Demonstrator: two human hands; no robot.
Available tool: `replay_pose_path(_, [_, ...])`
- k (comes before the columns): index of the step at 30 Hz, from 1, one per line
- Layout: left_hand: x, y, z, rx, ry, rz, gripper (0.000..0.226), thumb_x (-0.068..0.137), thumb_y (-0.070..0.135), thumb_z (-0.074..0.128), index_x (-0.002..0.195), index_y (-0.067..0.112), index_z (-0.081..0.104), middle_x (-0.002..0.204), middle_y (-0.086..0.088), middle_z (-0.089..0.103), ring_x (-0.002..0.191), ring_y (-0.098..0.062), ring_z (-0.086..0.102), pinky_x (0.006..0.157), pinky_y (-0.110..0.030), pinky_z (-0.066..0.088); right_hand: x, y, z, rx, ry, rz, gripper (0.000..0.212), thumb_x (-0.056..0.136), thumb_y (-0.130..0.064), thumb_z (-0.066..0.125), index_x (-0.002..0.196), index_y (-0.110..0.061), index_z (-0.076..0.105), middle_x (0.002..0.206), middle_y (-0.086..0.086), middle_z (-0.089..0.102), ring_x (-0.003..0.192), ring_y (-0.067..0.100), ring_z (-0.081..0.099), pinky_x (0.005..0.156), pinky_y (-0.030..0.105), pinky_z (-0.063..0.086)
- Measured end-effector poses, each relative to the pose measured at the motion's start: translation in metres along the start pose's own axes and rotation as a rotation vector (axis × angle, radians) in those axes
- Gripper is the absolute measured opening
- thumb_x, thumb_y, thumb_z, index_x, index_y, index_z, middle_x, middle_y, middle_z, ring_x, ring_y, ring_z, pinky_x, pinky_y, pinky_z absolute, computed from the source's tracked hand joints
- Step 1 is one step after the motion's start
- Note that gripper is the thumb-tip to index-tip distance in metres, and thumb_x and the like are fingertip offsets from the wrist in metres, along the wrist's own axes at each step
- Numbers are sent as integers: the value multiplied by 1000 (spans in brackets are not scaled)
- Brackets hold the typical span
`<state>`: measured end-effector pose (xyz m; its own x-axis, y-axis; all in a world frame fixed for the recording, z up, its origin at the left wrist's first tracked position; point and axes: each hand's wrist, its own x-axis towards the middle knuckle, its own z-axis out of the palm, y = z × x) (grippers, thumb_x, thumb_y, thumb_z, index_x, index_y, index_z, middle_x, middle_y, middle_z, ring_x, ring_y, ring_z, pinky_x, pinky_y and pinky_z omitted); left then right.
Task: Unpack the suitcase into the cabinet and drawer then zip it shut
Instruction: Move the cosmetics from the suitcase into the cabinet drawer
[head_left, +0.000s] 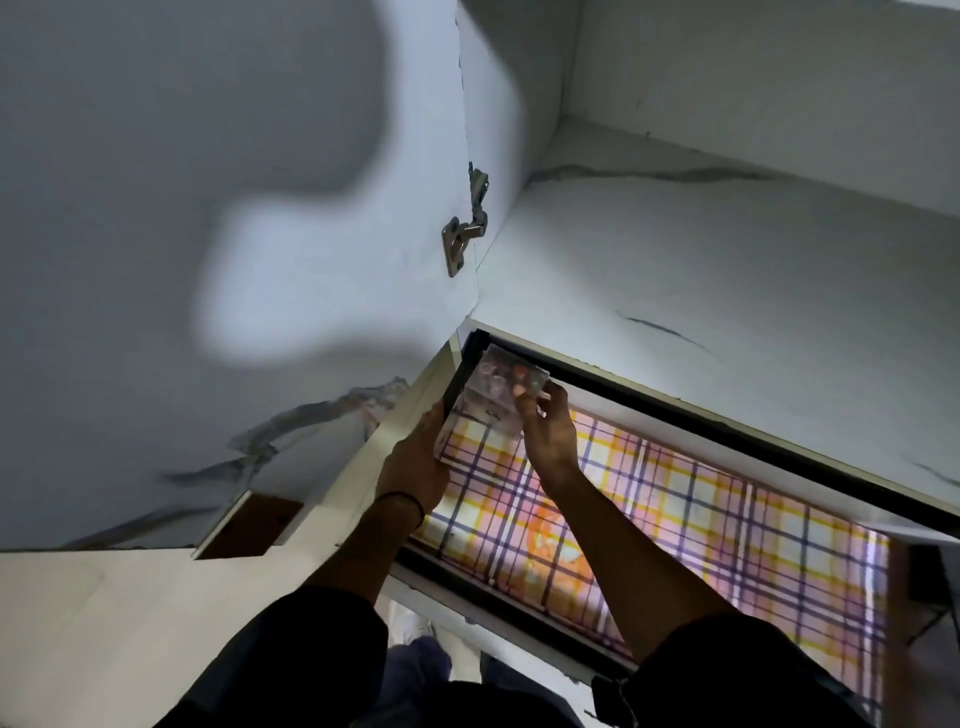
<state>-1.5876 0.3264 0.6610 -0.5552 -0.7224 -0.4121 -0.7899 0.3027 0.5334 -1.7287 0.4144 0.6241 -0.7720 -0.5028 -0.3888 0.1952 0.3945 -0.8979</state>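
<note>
Both hands on a clear plastic case (488, 397) with small bits inside; can't make out what they are. It's being held at the far-left corner of the open drawer (701, 422), over the plaid liner (717, 525), tilted up. Can't tell if its lower edge touches the liner yet. Left hand (415, 460) grips the left side, fingers wrapped under and mostly hidden. Right hand (551, 431) pinches the right edge, fingers curled onto the lid. So both are closed on the case, nothing free. Suitcase is out of frame. Step in hand looks like stowing the case in the drawer. To do it well: level it before letting go so the contents don't slide, square it into the corner against the drawer walls, and keep it clear of the underside of the cabinet shelf (727, 270) so the drawer shuts without snagging. Probably release the right hand first, with the left steadying. Watch the knuckles near the cabinet door (208, 234) and its hinge (461, 236).
</note>
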Motion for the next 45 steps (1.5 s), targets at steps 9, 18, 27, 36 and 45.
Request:
replay_pose_path(9, [1, -2, 1, -2, 12, 1, 74, 92, 0, 49, 154, 29, 21, 139, -17, 54, 109, -39, 59, 94, -48, 50, 2, -2, 1, -65, -65, -18, 56, 101, -44, 52, 146, -16, 32, 115, -8, 53, 89, 8, 58, 70, 25, 48])
replay_pose_path(18, [3, -6, 5, -58, 38, 3, 73, 92, -2, 46, 154, 29, 23, 126, -17, 61, 91, -32, 59, 81, -40, 50, 3, 1, -11, -32, -147, 3, 50, 98, -40, 60, 136, -16, 38, 111, -16, 54, 97, -2, 55, 71, 15, 45])
replay_pose_path(27, [-47, -7, -15, -159, 98, 166, 38, 96, 8, 50, 133, 15, 56, 127, -8, 63, 114, -27, 59, 92, -29, 44, -68, -17, -21, -137, -43, -44, 24, 96, -25, 63, 109, -5, 62, 100, 3, 65, 94, 23, 61, 78, 30, 50])
replay_pose_path(36, [-207, -108, -66, -443, 317, 358, 21, 91, 9, 57, 102, 15, 74, 94, 4, 75, 81, -1, 64, 78, -14, 48, -260, -46, 52, -118, -259, -332, 13, 98, -10, 58, 91, -4, 67, 79, 5, 68, 70, 12, 63, 65, 27, 51])
replay_pose_path(45, [-375, -313, -120, -666, 572, -68, 29, 90, 8, 49, 97, 24, 72, 82, 5, 75, 77, -13, 69, 83, -40, 56, -435, -4, 222, -174, -728, -333, 13, 97, -15, 59, 95, -8, 69, 81, 7, 70, 72, 12, 63, 68, 26, 51])
